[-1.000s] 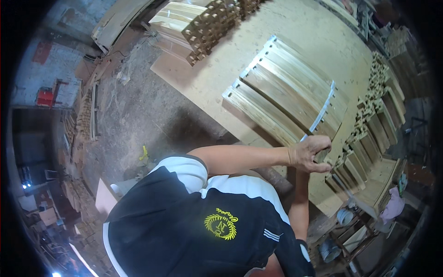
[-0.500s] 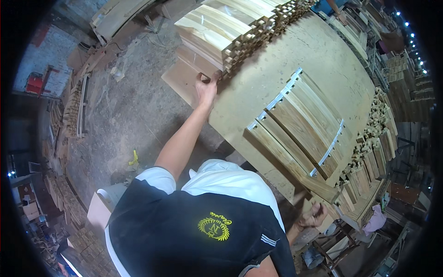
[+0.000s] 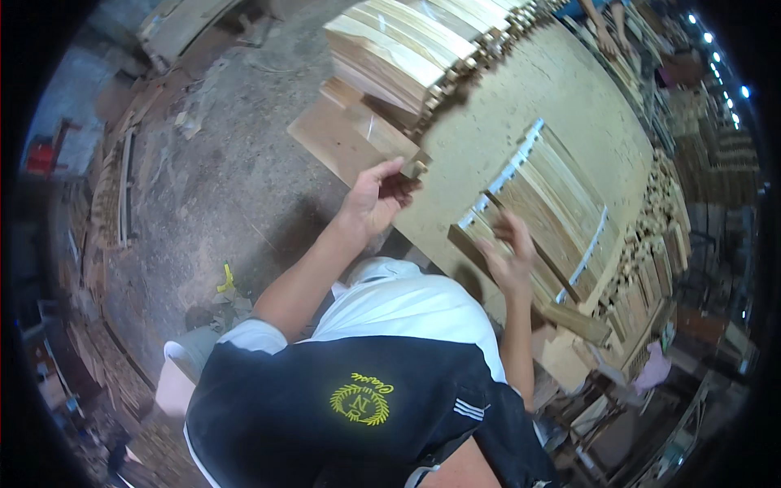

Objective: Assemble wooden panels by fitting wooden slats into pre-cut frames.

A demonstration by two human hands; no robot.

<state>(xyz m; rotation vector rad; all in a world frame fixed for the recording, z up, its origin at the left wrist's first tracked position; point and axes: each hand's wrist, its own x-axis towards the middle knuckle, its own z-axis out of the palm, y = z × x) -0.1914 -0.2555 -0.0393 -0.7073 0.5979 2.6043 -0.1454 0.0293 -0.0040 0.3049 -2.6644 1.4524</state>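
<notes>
At the near end of a stack of pale wooden slats [image 3: 399, 49], my left hand [image 3: 376, 199] is closed at the tenoned end of a wooden slat [image 3: 415, 165]. That slat lies low, angled out from the stack's base; the fingers partly hide its end. My right hand [image 3: 511, 254] hovers above the near edge of a row of slats laid side by side [image 3: 541, 195], fingers spread and holding nothing. White strips [image 3: 521, 156] run along both ends of this row, with dark notches showing beside them. A darker slat edge lies under the right hand.
Both groups rest on a wide tan board [image 3: 496, 106]. Upright slats with tenoned ends [image 3: 639, 285] crowd its right side. Another person's hands [image 3: 606, 37] are at the far right top. Concrete floor [image 3: 228, 154] stretches left, with a yellow object [image 3: 226, 278] on it.
My left hand has come back toward me from the stack's base, the slat end now at its fingers. My right hand has risen from the lower right to over the row's near edge.
</notes>
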